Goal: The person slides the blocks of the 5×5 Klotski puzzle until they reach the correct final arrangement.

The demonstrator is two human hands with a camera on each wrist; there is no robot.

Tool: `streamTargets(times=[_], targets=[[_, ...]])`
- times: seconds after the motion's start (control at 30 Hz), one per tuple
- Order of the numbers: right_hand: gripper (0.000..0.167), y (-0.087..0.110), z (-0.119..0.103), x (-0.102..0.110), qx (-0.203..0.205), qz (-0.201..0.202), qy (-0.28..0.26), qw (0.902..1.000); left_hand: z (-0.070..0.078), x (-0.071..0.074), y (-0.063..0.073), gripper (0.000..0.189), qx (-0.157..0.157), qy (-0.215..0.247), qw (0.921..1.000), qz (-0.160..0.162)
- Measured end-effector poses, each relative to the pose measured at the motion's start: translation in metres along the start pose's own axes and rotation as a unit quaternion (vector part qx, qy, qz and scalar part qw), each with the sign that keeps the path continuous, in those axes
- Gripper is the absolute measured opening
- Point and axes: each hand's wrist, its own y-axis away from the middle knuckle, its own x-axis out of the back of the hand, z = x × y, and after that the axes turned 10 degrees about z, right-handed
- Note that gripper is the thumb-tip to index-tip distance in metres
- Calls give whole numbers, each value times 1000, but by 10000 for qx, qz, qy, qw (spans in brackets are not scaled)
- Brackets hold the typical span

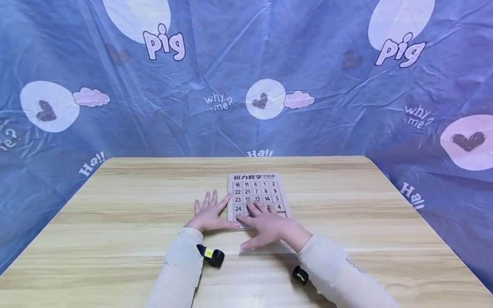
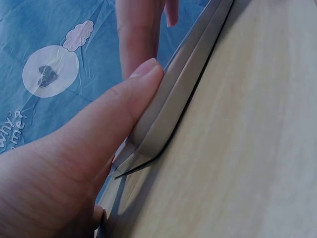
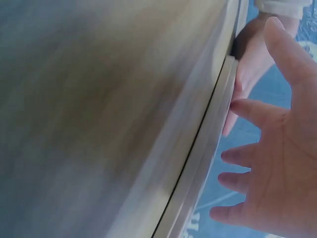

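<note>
A number sliding puzzle (image 1: 252,176) lies flat on the table, its square tiles set in a pale frame with dark characters along the top. My left hand (image 1: 209,217) is at its left side with fingers spread, and its thumb (image 2: 143,74) rests on the frame's near-left corner. Over the lower rows reaches my right hand (image 1: 269,224), fingers outstretched and thumb held away from the board. In the right wrist view its index finger (image 3: 252,111) touches the puzzle's face near the left thumb. Several lower tiles are hidden under the right hand.
The wood-grain table (image 1: 146,192) extends around the puzzle on every side. Behind it hangs a blue printed cloth (image 1: 215,55) that also drapes at both sides. Black wrist devices (image 1: 213,257) are strapped at both pale sleeves (image 1: 175,273).
</note>
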Motion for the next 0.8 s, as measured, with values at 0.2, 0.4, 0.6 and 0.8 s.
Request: streamTargets(times=[0.2, 0.4, 0.6, 0.8], targets=[[80, -2, -4, -2, -70, -74, 141, 9998, 0, 0, 0, 102, -15, -27, 10000, 8], [78, 3, 3, -2, -163, -114, 148, 9997, 0, -1, -1, 101, -38, -35, 10000, 11], [75, 10, 10, 1, -266, -113, 136, 9995, -1, -1, -1, 101, -23, -23, 10000, 32], [74, 14, 13, 4, -291, -171, 203, 9992, 0, 0, -1, 100, -35, 11, 10000, 46]])
